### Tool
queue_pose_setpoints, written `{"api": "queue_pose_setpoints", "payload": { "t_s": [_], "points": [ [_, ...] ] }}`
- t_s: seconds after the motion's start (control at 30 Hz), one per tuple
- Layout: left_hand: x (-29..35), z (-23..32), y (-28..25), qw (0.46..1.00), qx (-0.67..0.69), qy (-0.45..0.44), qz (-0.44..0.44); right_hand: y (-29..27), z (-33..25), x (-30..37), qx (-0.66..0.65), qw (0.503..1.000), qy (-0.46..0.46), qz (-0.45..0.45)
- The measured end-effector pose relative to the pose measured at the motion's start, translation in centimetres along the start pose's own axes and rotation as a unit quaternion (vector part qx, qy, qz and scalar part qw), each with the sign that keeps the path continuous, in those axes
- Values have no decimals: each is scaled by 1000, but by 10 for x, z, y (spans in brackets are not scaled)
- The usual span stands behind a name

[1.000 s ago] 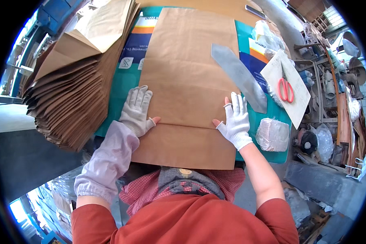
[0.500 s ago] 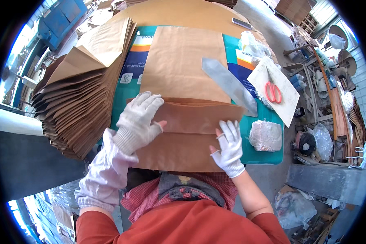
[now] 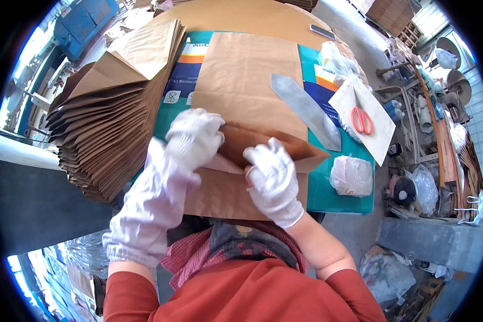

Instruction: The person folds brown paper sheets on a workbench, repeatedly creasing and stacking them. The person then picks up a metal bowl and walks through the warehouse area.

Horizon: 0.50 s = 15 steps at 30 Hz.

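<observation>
A brown kraft paper bag [image 3: 247, 72] lies in front of me, and its near end gapes in a dark, wide pocket. My left hand [image 3: 196, 139], in a white knit glove, is closed over the left corner of that opening, its fingertips curled at the paper's edge. Gloved likewise, my right hand [image 3: 273, 180] is closed at the near lip of the opening, right of the middle; its thumb is partly hidden. A flat grey metal plate [image 3: 306, 111] with an angled end rests aslant on the bag's right side.
A fanned stack of paper bags [image 3: 107, 123] stands on the left. To the right are red-handled scissors [image 3: 361, 121] on a white board [image 3: 383, 129], a white wrapped bundle [image 3: 351, 176] and a crumpled plastic bag [image 3: 338, 61]. A phone [image 3: 322, 32] lies at the far right.
My right hand has moved left and inward from the bag's right edge to the lip. The left hand has shifted slightly and curled its fingers. The flat folded end has opened into a pocket.
</observation>
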<state>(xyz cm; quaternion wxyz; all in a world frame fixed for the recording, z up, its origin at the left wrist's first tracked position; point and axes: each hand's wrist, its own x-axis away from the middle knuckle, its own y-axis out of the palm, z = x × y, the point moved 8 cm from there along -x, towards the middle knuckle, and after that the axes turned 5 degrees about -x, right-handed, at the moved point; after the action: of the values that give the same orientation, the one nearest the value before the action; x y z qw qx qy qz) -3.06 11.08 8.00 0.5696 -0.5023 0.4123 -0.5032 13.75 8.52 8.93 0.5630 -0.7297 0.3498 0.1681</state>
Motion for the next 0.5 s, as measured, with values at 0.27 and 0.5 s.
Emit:
{"api": "queue_pose_setpoints", "payload": {
  "t_s": [0.27, 0.5],
  "points": [
    [8, 37, 69, 890, -397, 148, 168, -63, 33, 61, -61, 980, 95, 166],
    [119, 30, 145, 996, 35, -8, -86, 4, 147, 174, -418, 810, 381, 154]
  ]
}}
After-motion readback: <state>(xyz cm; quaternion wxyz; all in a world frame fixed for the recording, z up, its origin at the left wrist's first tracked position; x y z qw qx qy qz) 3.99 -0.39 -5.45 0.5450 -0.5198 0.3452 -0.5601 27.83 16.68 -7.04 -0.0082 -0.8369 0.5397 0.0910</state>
